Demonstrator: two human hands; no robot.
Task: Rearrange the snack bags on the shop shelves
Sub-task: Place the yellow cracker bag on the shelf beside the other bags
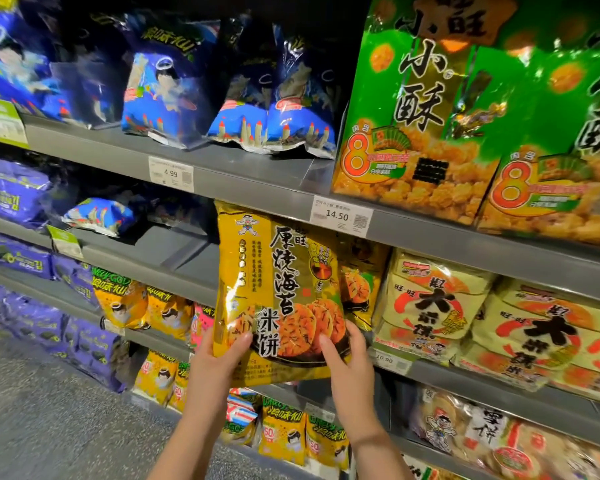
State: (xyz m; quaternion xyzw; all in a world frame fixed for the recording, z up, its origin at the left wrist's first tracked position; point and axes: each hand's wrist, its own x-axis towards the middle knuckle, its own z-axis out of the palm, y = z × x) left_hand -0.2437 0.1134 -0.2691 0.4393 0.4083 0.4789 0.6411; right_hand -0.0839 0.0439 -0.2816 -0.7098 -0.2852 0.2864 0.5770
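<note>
You are holding the yellow rice-cracker bag point(278, 292) upright in front of the middle shelf point(174, 251). Its top edge is sitting just under the shelf rail point(257, 188) above, and its bottom is hanging below the shelf lip.

Your left grip point(219, 355) is pinching the lower left corner with the thumb on the printed face; the fingers behind are hidden. Your right grip point(349, 362) is curling round the lower right edge, with one digit pressing on the front. Both grips are closed on this bag and are carrying nothing else.

Hazards likely from this position:

- Both grips are sitting low on a tall, slack bag, so the unsupported top is liable to fold forward or sideways.
- The top edge is running close to the rail and its price label point(340, 216). Lifting while pushing in is likely to snag the bag or scuff the label.
- A matching bag point(364, 282) is standing right behind, with the cream bags point(433, 306) just beside it. Pushing in at an angle is likely to shove these askew.
- The shelf to the left is offering no neighbour, so a released bag may slump that way.
- Hard finger pressure is risking cracked contents.
</note>
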